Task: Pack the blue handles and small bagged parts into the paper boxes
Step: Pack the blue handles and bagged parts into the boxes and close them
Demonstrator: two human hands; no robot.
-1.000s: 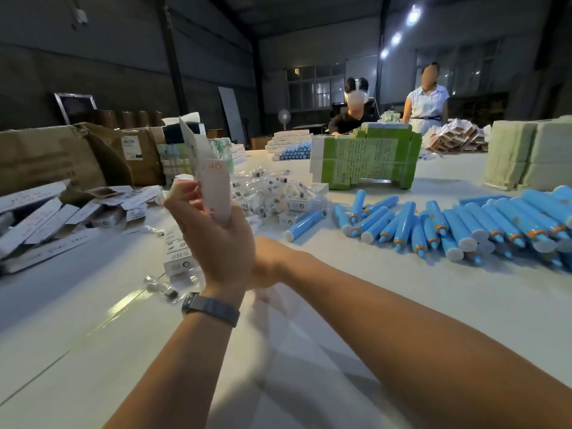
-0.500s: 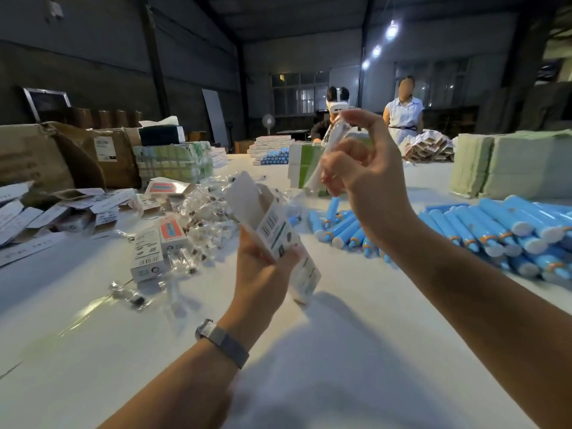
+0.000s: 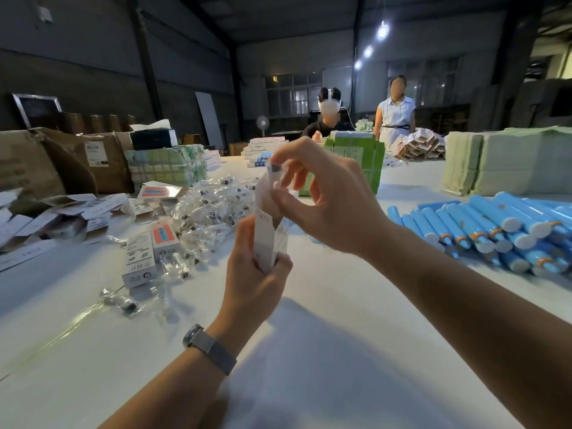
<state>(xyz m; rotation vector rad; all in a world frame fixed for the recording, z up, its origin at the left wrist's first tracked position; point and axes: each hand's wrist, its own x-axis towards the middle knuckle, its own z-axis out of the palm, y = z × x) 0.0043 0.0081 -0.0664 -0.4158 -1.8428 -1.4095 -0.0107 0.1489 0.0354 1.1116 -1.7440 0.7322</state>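
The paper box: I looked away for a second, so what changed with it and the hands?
The right hand, out of sight behind the left a second ago, came up with a small bagged part and now pinches it at the paper box mouth. The left hand turned the box upright, grip kept. Blue handles stayed put.

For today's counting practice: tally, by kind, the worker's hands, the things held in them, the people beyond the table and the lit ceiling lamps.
Hands: 2, left hand and right hand
Held things: 2, paper box and bagged part
People beyond the table: 2
Lit ceiling lamps: 3
Total: 9
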